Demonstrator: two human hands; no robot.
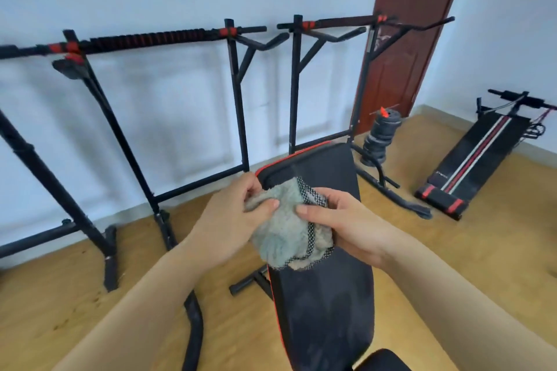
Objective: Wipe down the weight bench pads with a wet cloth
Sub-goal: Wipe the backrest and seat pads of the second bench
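Observation:
A fluffy grey-green cloth with a black-and-white checked border is bunched between both hands above the bench. My left hand grips its left side, thumb on top. My right hand holds its right side, thumb pressed onto the fabric. Beneath them the black weight bench pad with red piping runs from near me away toward the wall; its surface looks dusty and streaked. The far end of the pad shows above the cloth.
Two black pull-up stations stand along the white wall behind the bench. A stack of weight plates sits near a brown door. A sit-up bench lies on the wooden floor at right. Bench legs stick out left.

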